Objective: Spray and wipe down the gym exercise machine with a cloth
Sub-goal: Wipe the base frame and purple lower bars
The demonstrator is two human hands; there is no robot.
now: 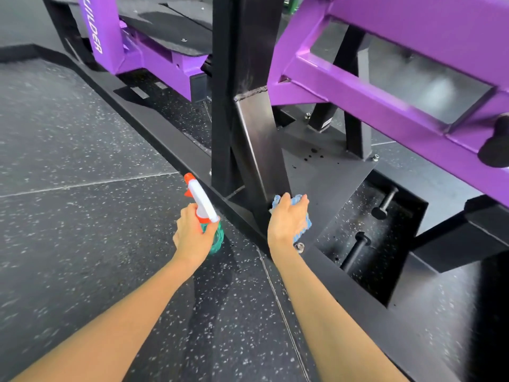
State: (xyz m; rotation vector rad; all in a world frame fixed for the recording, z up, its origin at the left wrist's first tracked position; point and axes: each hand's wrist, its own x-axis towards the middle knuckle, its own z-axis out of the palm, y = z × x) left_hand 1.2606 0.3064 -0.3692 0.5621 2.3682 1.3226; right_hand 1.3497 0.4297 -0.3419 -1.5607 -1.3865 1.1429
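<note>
Down by the black post [259, 150], my right hand [286, 224] presses the blue cloth [301, 227]; my left hand [191, 232] grips the spray bottle [203, 205].

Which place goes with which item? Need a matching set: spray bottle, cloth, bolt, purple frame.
1. spray bottle
2. cloth
3. bolt
4. purple frame

a. upper right, above the base plate
b. gripped in the left hand
c. held by the right hand against the foot of the black post
d. on the base plate, beside the right wrist

Pairs: 1-b, 2-c, 3-d, 4-a
</note>
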